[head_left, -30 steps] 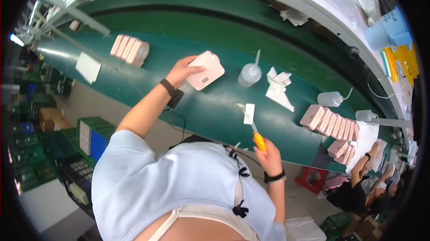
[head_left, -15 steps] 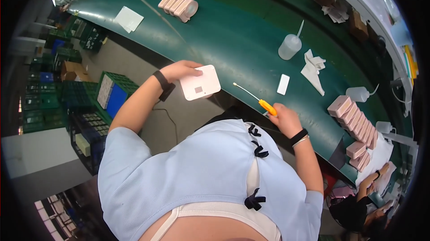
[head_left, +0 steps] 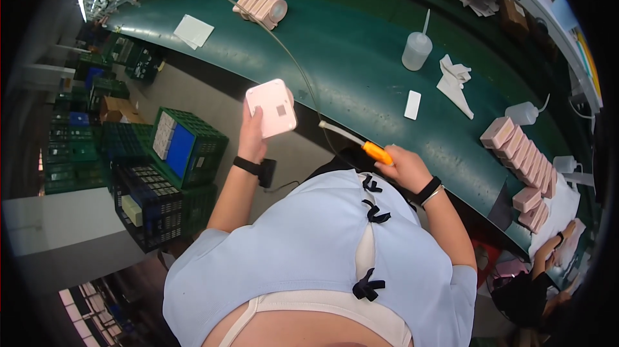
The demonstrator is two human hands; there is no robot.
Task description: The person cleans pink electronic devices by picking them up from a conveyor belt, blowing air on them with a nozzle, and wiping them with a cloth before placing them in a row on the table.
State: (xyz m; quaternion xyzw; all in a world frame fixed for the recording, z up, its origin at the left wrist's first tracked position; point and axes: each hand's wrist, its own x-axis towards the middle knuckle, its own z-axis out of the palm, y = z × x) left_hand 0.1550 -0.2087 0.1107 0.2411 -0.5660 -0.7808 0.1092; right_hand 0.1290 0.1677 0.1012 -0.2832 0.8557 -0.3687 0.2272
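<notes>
My left hand (head_left: pixel 252 135) grips a pale pink, square plastic device (head_left: pixel 271 107) with rounded corners, the thumb on its face. A small grey patch shows on that face, and the fingers behind it are hidden. My right hand (head_left: pixel 405 168) is closed around the orange handle of a thin-shafted, screwdriver-like tool (head_left: pixel 378 152). Its pale tip points left toward the device, apart from it, and the shaft is smeared by motion. Both hands are at the near edge of the green workbench (head_left: pixel 361 99).
On the bench are a white rectangular piece (head_left: pixel 412 105), squeeze bottles (head_left: pixel 417 50), a crumpled cloth (head_left: pixel 455 83) and pink devices in rows (head_left: pixel 522 157). Another pink row (head_left: pixel 260 9) lies far left beside white sheets (head_left: pixel 193 31). A cable (head_left: pixel 290 54) hangs across. Green crates (head_left: pixel 187 147) stand left; a co-worker (head_left: pixel 525 295) sits right.
My left hand has turned the pink device and drawn it slightly left, its forearm now more upright. The tool in my right hand has moved a little left. The view has shifted slightly.
</notes>
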